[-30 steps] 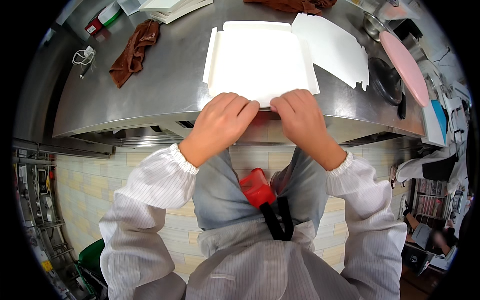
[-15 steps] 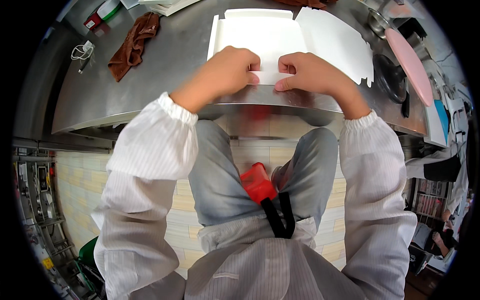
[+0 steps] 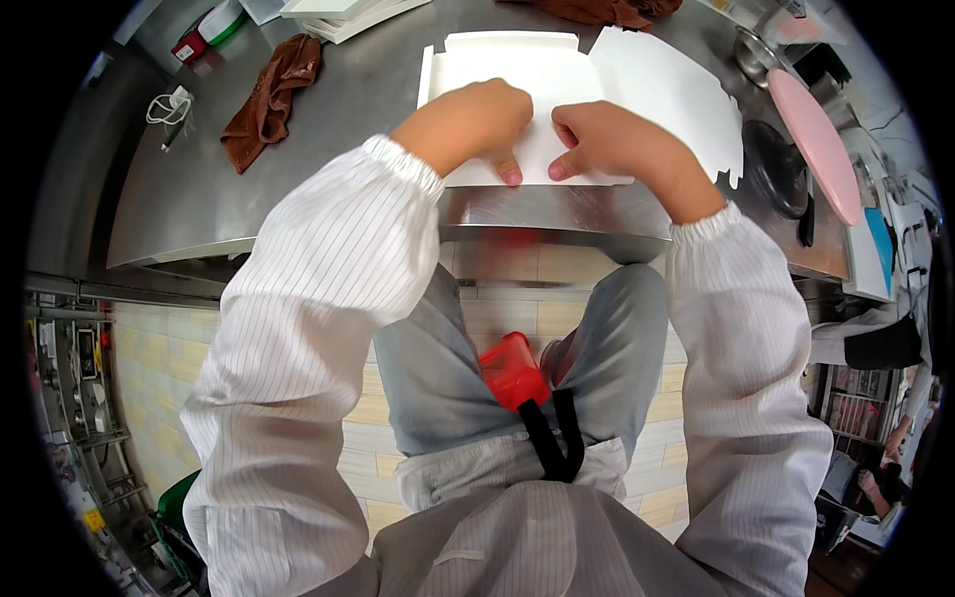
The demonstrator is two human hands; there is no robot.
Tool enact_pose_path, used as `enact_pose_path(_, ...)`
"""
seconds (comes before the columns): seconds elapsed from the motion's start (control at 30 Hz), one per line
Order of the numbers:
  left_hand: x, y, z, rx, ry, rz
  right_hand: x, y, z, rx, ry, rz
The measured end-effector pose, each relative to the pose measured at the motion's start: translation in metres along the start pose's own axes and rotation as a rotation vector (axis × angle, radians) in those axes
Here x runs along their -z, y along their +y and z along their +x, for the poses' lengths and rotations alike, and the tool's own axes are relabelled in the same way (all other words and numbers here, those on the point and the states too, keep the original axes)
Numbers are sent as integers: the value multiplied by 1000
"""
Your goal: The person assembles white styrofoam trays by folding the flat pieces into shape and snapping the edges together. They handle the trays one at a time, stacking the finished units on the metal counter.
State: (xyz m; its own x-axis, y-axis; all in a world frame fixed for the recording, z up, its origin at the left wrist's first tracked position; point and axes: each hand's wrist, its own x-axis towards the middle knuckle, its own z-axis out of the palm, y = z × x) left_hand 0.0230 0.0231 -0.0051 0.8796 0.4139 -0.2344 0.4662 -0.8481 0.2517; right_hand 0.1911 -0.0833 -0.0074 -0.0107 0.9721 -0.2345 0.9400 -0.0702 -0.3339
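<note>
Steel counter (image 3: 328, 129): flat white, seemingly cardboard sheet (image 3: 517, 80) under both hands.

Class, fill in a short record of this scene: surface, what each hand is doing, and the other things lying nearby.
Surface: steel table
Left hand: pressing on flat white cardboard box blank, thumb near its front edge
Right hand: pressing on the same blank, beside the left hand
Left of blank: crumpled brown cloth, white cable
Right of blank: round pink board, dark pan
</note>
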Motion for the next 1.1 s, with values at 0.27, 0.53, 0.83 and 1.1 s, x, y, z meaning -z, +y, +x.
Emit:
enact_pose_path(0.27, -25, -1, -31, -101, 114, -280, -12, -11, -32, 72, 36, 196)
enact_pose_path(0.53, -45, 21, -58, -80, 255, -299, -28, -19, -60, -41, 149, 273)
enact_pose_path(0.83, -60, 26, -70, -168, 451, -310, -52, -15, -72, 65, 379, 273)
enact_pose_path(1.1, -102, 41, -99, -287, 814, -75, -65, -19, -86, 145, 482, 211)
